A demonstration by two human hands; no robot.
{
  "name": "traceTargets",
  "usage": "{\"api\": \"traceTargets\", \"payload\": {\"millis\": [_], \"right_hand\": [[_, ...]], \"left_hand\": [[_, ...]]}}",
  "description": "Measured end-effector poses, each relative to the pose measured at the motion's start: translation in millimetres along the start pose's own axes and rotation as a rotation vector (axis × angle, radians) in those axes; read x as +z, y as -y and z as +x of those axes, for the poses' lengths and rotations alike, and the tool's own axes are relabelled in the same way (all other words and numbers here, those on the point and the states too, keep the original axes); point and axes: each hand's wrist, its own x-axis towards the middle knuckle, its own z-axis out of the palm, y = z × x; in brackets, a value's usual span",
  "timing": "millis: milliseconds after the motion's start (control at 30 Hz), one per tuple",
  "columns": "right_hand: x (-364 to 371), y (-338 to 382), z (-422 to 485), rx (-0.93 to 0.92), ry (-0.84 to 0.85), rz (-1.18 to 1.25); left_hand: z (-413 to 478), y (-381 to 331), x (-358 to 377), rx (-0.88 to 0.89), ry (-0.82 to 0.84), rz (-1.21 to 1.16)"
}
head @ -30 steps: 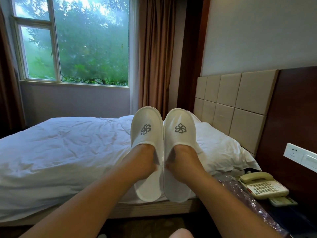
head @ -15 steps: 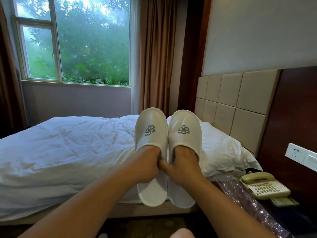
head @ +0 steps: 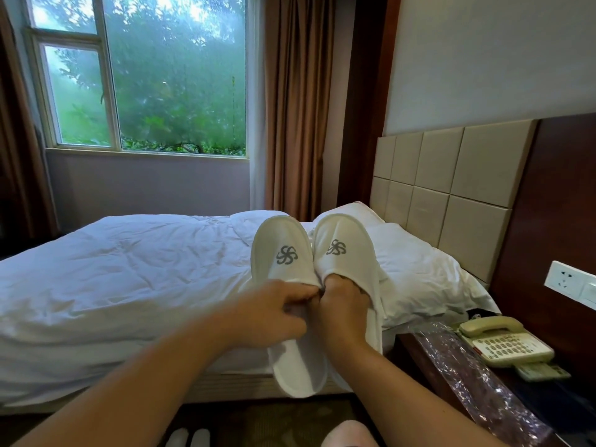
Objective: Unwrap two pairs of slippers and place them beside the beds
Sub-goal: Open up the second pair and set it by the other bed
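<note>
Slippers [head: 285, 243]: white, grey pinwheel logos

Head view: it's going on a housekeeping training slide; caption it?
Left hand and right hand hold a pair of white slippers up in front of the bed, plastic wrapper on the nightstand.

Slippers [head: 283, 253] side by side before the bed [head: 129, 269], telephone [head: 506, 345] right

Beige telephone [head: 506, 345] on dark nightstand [head: 416, 359], white wall socket [head: 564, 280], brown curtain [head: 296, 108] beside window [head: 174, 75]
</note>
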Motion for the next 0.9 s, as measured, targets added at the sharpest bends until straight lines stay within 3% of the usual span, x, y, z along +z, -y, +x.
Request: {"api": "traceTargets", "payload": {"millis": [33, 100, 167, 233, 367, 467, 900], "right_hand": [[0, -2, 0, -0.004, 0.004, 0.005], [2, -5, -1, -0.022, -0.001, 0.019], [3, -5, -2, -0.038, 0.008, 0.032], [2, 0, -6, -0.113, 0.014, 0.079], [2, 12, -17, -0.347, 0.063, 0.106], [4, 17, -20, -0.414, 0.085, 0.073], [8, 19, -18, -0.411, 0.045, 0.192]], "left_hand": [[-2, 1, -7, 0.010, -0.054, -0.124], [-1, 7, -22, 0.016, -0.344, -0.193], [2, 18, -39, 0.003, -0.702, -0.028], [6, 34, -54, -0.072, -0.874, 0.120], [14, 60, -72, -0.309, -0.721, 0.169], [13, 69, -74, -0.342, -0.602, 0.075], [5, 97, -61, -0.366, -0.637, -0.079]]}}
